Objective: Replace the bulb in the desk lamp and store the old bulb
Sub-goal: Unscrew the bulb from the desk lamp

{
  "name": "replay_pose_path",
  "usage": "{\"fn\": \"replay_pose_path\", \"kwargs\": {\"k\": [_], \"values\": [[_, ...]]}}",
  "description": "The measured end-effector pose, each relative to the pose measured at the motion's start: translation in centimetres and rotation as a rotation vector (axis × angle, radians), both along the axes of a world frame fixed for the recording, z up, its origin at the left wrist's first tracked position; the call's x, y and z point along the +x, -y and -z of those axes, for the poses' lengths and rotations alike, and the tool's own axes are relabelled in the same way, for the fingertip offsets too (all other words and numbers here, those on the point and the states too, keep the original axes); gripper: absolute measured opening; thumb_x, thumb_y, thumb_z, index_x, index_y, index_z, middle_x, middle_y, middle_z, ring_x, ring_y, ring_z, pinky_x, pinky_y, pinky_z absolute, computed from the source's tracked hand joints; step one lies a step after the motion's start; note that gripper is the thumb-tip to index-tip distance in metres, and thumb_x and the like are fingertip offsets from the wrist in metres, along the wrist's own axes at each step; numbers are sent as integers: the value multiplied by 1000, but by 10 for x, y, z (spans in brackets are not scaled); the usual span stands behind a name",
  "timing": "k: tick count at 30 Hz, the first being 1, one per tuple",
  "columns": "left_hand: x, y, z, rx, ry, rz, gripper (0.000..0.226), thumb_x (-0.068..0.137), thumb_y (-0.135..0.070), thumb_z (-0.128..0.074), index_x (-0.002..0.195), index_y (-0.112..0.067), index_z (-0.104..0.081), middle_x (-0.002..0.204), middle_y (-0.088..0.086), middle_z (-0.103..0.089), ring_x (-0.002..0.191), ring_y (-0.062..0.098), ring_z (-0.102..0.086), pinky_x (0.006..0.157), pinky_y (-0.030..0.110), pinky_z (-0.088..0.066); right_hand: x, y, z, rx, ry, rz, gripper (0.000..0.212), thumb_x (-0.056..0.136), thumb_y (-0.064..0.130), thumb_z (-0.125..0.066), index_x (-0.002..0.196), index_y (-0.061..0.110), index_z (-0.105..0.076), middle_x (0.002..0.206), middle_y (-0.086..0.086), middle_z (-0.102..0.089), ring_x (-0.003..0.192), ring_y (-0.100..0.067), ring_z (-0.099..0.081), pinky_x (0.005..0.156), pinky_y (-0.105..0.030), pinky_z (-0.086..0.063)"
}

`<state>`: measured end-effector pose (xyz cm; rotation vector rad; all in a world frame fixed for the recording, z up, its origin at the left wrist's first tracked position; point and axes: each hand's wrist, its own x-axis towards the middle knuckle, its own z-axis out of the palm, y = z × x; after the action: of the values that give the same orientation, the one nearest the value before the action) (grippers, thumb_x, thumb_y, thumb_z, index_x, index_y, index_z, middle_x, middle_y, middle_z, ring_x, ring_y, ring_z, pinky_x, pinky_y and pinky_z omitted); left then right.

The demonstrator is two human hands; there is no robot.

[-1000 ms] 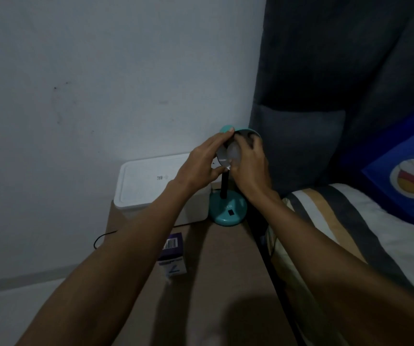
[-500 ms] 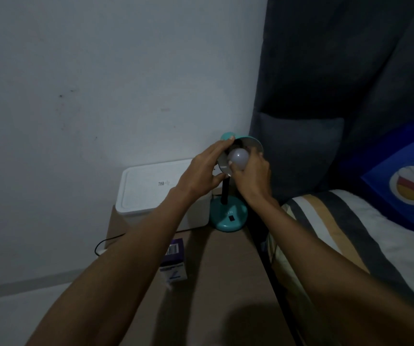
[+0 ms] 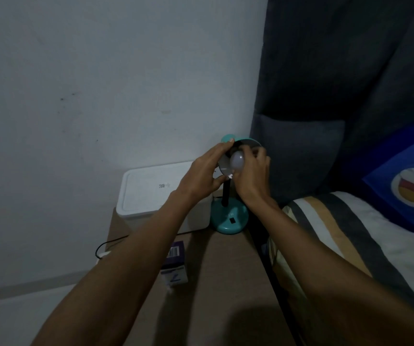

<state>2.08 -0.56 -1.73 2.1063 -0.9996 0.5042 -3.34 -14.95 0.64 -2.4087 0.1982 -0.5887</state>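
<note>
Nearest you, on the brown tabletop (image 3: pixel 221 283), a small purple and white carton (image 3: pixel 174 262) lies on its side just beside your left forearm; it looks like a bulb carton, though the print is too dim to read. A thin black cable (image 3: pixel 111 242) loops off the table's left edge. Further back sits a white lidded box (image 3: pixel 151 191), and just to its right, touching or nearly so, the teal base of the desk lamp (image 3: pixel 229 218) with its dark stem rising behind your hands.

Your left hand (image 3: pixel 202 176) is wrapped around the left rim of the lamp shade (image 3: pixel 248 143), fingers over the top and thumb beneath, bracing it. Your right hand (image 3: pixel 253 178) is closed around the white bulb (image 3: pixel 237 159), fingers curled over its right side, with the rounded dome showing between the two hands.

What matters for the move: the bulb sits in the open mouth of the shade, dome toward you and a little left, so its long axis runs away from you into the shade. The socket end is hidden, so whether the thread is engaged cannot be told. Judging from this, any twist or pull should follow that axis while the left hand keeps the shade steady. The dark headboard (image 3: pixel 325 121) and striped bedding (image 3: pixel 350 245) crowd the right side, so your right elbow has less room there; nothing stands between hands and bulb.
</note>
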Motion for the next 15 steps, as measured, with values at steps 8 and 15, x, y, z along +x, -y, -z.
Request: {"fn": "replay_pose_path", "kwargs": {"k": [8,15], "values": [[0,0,1,4,-15,-2,86,82,-1,-84,157,-4,-40,158,11,-47,141,8,-44,115,25,-44,1,-1,0,129,-23,65,50,94,28,-67,136,6,-49,134,-19,-54,118,-35,-58,85,-35,-48],[0,1,1,1,-29,-1,84,83,-1,-83,156,-4,-41,158,11,-48,142,12,-45,116,23,-42,-4,-2,2,145,10,31,64,92,28,-68,146,13,-38,143,-17,-45,121,-34,-54,91,-39,-51]]}}
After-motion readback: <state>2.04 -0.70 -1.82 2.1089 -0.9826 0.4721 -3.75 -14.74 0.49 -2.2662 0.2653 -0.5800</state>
